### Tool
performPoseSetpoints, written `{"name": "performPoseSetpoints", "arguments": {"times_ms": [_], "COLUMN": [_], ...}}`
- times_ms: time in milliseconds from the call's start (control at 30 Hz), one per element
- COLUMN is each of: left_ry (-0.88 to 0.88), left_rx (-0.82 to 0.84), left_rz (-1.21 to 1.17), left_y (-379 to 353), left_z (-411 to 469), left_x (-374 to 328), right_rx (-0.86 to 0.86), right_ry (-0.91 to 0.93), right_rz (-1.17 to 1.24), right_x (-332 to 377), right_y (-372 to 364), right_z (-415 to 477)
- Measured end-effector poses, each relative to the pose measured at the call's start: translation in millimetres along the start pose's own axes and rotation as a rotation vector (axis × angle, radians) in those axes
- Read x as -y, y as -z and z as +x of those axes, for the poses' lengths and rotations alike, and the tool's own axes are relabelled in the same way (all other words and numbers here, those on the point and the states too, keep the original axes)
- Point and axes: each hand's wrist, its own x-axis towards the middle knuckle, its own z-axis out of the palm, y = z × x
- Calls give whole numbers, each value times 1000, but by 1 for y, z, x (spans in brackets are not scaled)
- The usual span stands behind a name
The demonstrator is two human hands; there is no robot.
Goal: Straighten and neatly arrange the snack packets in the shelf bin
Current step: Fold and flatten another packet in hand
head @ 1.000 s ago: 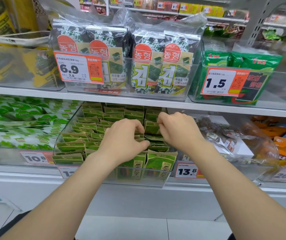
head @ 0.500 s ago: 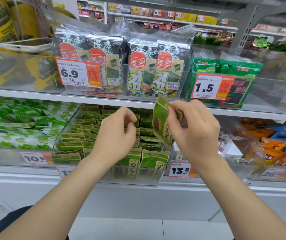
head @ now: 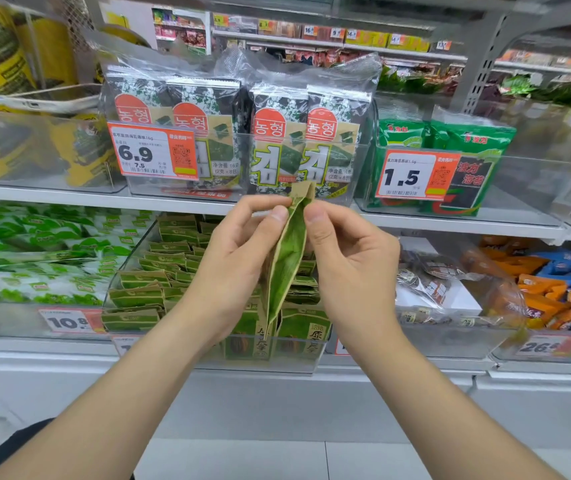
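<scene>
Hanging in front of the shelves in the head view, a green snack packet [head: 286,258] is pinched at its upper end between both hands, above the front half of the shelf bin [head: 287,368] and clear of it. Its long axis is held nearly upright, with the top leaning slightly to the right. The brown top seal is pointed up toward the edge of the shelf above, and the lower tip is pointed down at the bin's front row. It is seen almost edge-on, so only a narrow strip is presented.

The left hand [head: 239,268] is closed on the packet's left side, thumb and forefinger meeting near the top. The right hand [head: 350,268] is closed on the opposite side at the same height, its fingers [head: 315,220] curled in a pinch.

Inside the clear bin, matching green packets [head: 159,271] are stacked unevenly, many lying flat or tilted, while two are stood upright against the front wall. On the shelf above, seaweed multipacks [head: 277,140] are displayed behind a 6.9 price tag [head: 152,154].
</scene>
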Motion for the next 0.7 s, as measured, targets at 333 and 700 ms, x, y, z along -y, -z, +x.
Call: {"name": "performPoseSetpoints", "arguments": {"times_ms": [333, 700], "left_ry": [175, 66], "left_rx": [-58, -235], "left_rz": [-261, -282], "left_y": [-12, -5], "left_z": [-6, -2], "left_x": [-2, -2], "right_rx": [116, 511], "right_ry": [-106, -306], "right_rz": [-62, -218], "right_x": [-7, -4], "right_y": [-2, 19], "right_z": [0, 7]}}
